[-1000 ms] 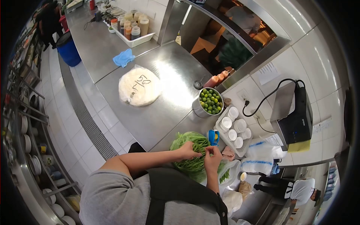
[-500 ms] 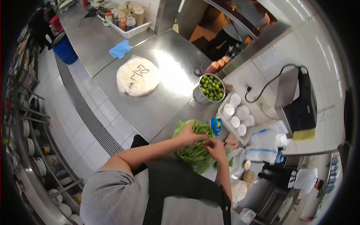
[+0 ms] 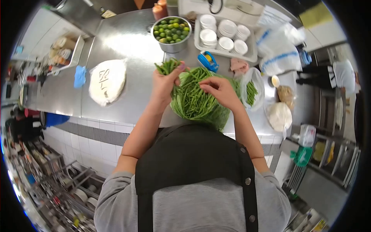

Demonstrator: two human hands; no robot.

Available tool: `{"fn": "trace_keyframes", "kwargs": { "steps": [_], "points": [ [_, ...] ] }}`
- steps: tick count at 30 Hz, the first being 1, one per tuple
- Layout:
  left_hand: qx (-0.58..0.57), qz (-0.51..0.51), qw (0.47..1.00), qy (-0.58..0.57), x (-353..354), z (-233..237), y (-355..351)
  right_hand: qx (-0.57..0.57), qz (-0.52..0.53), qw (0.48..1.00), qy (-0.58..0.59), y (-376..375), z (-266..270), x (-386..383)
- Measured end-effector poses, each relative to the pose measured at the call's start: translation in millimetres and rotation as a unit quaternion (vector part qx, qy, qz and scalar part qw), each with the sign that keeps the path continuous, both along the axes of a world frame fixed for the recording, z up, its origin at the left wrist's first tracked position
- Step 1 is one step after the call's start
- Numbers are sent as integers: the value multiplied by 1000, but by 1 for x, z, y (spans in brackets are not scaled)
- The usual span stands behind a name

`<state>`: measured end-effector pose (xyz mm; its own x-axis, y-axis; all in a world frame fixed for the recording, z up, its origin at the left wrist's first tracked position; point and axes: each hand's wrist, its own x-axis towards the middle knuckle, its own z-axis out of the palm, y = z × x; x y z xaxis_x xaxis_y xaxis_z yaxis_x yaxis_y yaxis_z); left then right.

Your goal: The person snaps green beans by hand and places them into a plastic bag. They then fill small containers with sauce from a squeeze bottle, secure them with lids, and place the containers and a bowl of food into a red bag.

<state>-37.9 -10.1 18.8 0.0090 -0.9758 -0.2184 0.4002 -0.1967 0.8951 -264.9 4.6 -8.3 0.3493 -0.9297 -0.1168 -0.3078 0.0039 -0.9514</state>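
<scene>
A clear plastic bag full of cut green beans lies on the steel counter in front of me. My left hand is closed around a bunch of green beans, held up at the bag's left side. Over the bag's opening, my right hand has its thumb and fingers pinched together at the beans. Whether a bean is between those fingertips is too small to tell. Just right of the bag stands a smaller clear bag with more green beans. A blue tape dispenser sits behind the big bag.
Behind are a metal pot of green limes and a white tray of stacked small white cups. A round wrapped package marked in pen and a blue cloth lie left. At right are a pink cloth and plastic bags.
My view has turned, so the counter now runs across it. My left hand has moved off the pile to the bag's left side, with a bunch of beans raised. My right hand stays over the bag.
</scene>
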Motion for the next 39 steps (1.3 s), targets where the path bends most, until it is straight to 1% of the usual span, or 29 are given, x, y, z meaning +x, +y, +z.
{"fn": "trace_keyframes", "kwargs": {
  "steps": [3,6,7,10,13,14,16,17,20,23,26,27,29,30,32,33,35,37,38,39],
  "points": [
    [7,4,1000,17,-4,1,3,6,-53,997,-59,7,18,18],
    [13,11,1000,19,-5,-2,5,-70,-62,993,-77,9,11,28],
    [12,14,1000,14,-5,-1,7,-63,-75,992,-76,11,15,31],
    [-2,23,1000,12,-5,-3,11,-75,-74,994,-39,10,9,31],
    [0,26,1000,17,-4,-7,16,-115,-35,992,37,2,18,24],
    [1,26,999,19,-4,-8,17,-139,-40,988,60,-3,13,18],
    [24,27,997,65,0,-11,17,-188,-51,975,104,-15,-4,2],
    [35,26,995,87,3,-13,17,-171,-74,975,122,-19,-14,-7],
    [153,-18,965,212,21,-29,15,-117,-79,979,147,-23,-26,-19],
    [215,-51,915,337,31,-55,20,-196,-32,949,244,-22,-41,-12],
    [250,-33,907,337,24,-60,28,-175,-9,947,268,-33,-58,8],
    [257,-29,905,338,20,-52,31,-181,1,933,311,-33,-63,15],
    [257,-10,923,285,14,-42,32,-195,22,897,397,-32,-69,25],
    [256,1,931,259,13,-40,33,-200,19,894,401,-32,-71,27],
    [238,-24,944,228,24,-44,33,-210,15,888,409,-30,-74,30],
    [228,-35,950,212,28,-44,33,-214,12,904,370,-29,-71,27],
    [192,-20,962,192,30,-42,33,-219,8,932,289,-28,-62,15],
    [174,-16,970,168,29,-36,33,-128,-11,985,118,-27,-47,2],
    [174,-21,972,155,25,-30,32,-79,-22,996,30,-25,-38,-2],
    [174,-27,974,141,20,-26,31,-57,-41,997,-26,-21,-32,-3]
  ]
}}
